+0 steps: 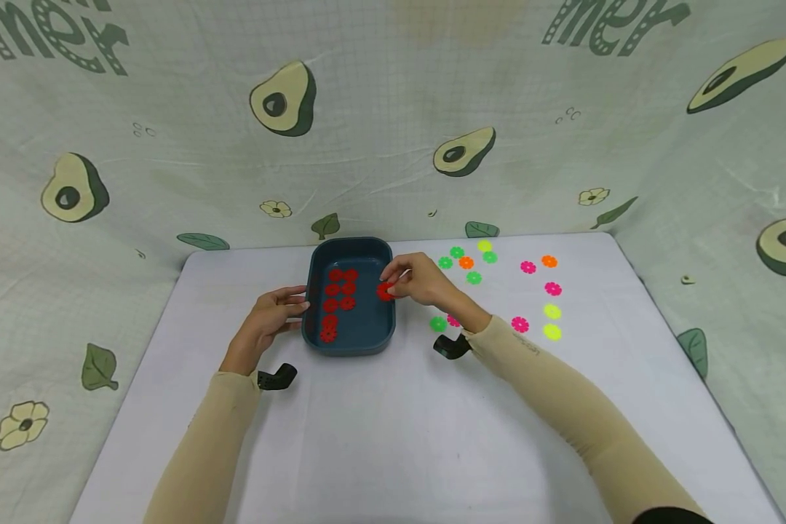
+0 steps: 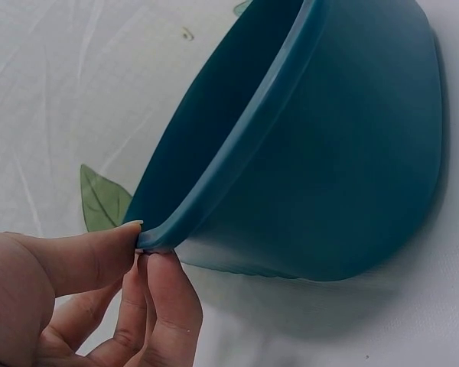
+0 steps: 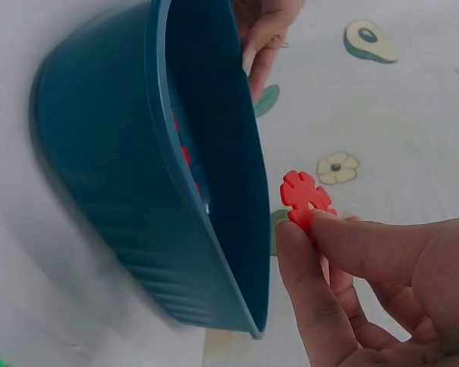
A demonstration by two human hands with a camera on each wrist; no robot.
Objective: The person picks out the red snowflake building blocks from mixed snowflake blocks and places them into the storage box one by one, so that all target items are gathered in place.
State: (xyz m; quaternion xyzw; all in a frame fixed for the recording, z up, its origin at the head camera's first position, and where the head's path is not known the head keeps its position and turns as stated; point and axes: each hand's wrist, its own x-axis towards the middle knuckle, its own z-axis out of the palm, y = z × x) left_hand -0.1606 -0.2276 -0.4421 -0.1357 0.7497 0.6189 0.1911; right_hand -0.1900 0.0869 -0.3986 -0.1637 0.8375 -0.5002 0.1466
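A dark blue rectangular bin point(image 1: 367, 346) stands on the white table with several red flower-shaped discs point(image 1: 330, 306) lying on its floor, mostly toward the left side. My left hand point(image 1: 266, 322) pinches the bin's left rim point(image 2: 164, 233) between thumb and fingers. At the bin's right side, my right hand point(image 1: 419, 280) holds one red notched disc point(image 3: 300, 195) between thumb and index finger, by the rim. In the right wrist view the disc is just outside the bin wall's edge, apart from it.
Right of the bin lie loose discs: green ones point(image 1: 474, 278), pink ones point(image 1: 520, 324), orange ones point(image 1: 549, 261) and yellow ones point(image 1: 552, 332). Some lie close to the right forearm. A patterned cloth point(image 1: 367, 182) rises behind the table.
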